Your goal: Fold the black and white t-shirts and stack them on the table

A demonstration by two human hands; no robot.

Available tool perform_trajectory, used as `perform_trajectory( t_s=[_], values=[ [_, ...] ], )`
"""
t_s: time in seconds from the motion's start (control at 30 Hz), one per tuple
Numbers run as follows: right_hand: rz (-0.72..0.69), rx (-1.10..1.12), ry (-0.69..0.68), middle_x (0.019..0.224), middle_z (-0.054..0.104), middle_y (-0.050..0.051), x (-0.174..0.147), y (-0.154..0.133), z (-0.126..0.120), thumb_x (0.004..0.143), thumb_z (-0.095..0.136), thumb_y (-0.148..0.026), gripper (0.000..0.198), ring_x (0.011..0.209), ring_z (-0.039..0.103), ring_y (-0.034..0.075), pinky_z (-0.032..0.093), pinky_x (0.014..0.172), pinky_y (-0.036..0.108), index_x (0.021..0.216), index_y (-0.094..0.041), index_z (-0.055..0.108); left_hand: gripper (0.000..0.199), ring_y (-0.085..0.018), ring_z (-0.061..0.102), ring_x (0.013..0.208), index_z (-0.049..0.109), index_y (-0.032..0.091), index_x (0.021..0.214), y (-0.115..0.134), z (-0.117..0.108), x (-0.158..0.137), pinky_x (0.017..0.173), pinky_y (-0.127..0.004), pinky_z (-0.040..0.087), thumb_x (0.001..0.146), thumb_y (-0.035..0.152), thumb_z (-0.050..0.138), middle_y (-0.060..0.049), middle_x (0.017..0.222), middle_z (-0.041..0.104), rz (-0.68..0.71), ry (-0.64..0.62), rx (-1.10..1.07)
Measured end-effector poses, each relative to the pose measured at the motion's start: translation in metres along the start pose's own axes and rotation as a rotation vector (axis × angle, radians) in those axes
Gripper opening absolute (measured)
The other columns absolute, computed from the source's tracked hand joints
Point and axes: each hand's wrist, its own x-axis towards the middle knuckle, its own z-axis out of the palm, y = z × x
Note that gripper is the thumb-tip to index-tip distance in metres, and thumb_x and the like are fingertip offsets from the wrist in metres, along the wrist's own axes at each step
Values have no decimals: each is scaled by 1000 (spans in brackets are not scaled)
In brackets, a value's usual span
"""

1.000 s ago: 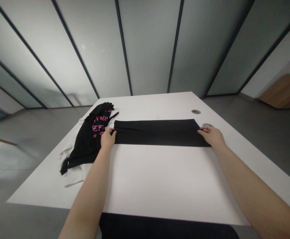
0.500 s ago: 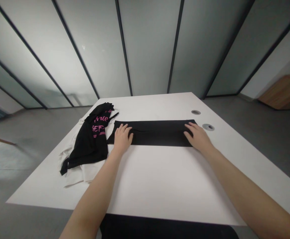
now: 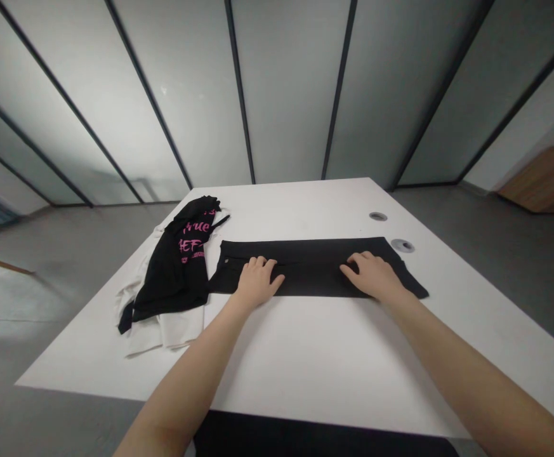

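A dark folded garment, long and narrow like a pair of trousers, lies flat across the white table. My left hand rests on its left part, thumb apart from the fingers. Over the right part lies my right hand, with its thumb also apart and its fingers slightly curved on the cloth. Both palms face down, and neither hand visibly grips anything. A small light mark shows near the garment's left end. At the right, one corner slants out past my right wrist.
A black garment with pink lettering lies on white cloth at the table's left, close to the dark garment's left end. Two round grommets sit at the right. Behind stands a frosted glass wall.
The dark garment has come a little nearer to me, and more of its right end shows. My hands have moved closer together and slightly towards me. The lettered garment stays put.
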Motion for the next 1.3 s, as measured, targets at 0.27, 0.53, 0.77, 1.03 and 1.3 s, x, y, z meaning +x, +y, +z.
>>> perform_trajectory(
  t_s=[0.27, 0.53, 0.77, 1.03, 1.3],
  values=[
    [-336, 4, -79, 176, 36, 10, -8, -50, 26, 107, 39, -59, 69, 163, 30, 41, 26, 131, 62, 168, -27, 44, 62, -36, 28, 164, 44, 26, 167, 17, 22, 6, 133, -59, 23, 109, 49, 46, -10, 175, 38, 188, -26, -14],
    [-84, -47, -106, 178, 32, 11, 6, -8, 36, 107, 27, -68, 77, 163, 30, 42, 24, 131, 63, 171, -28, 40, 67, -39, 27, 165, 45, 31, 167, -38, 23, 12, 132, -64, 20, 107, 62, 43, -10, 175, 39, -52, -83, -24],
    [147, -20, 3, 172, 43, 17, 21, 56, 35, 103, 33, -69, 80, 158, 37, 49, 30, 126, 69, 164, -21, 50, 58, -43, 36, 160, 57, 24, 158, -108, 15, 13, 125, -69, 29, 108, 50, 44, -18, 171, 44, -363, -11, -80],
    [145, -31, 109, 166, 50, 19, 19, 60, 28, 103, 41, -52, 65, 157, 32, 54, 27, 121, 79, 156, -20, 59, 46, -42, 43, 155, 68, 19, 144, -102, 8, 11, 125, -65, 33, 104, 34, 49, -19, 160, 58, -411, 169, -38],
    [-297, 25, -68, 178, 34, 8, -1, -33, 28, 108, 37, -55, 65, 164, 25, 42, 24, 130, 66, 168, -30, 45, 56, -37, 35, 162, 55, 27, 159, -18, 15, 11, 130, -63, 27, 108, 48, 48, -12, 170, 47, 44, -25, -46]
  ],
)
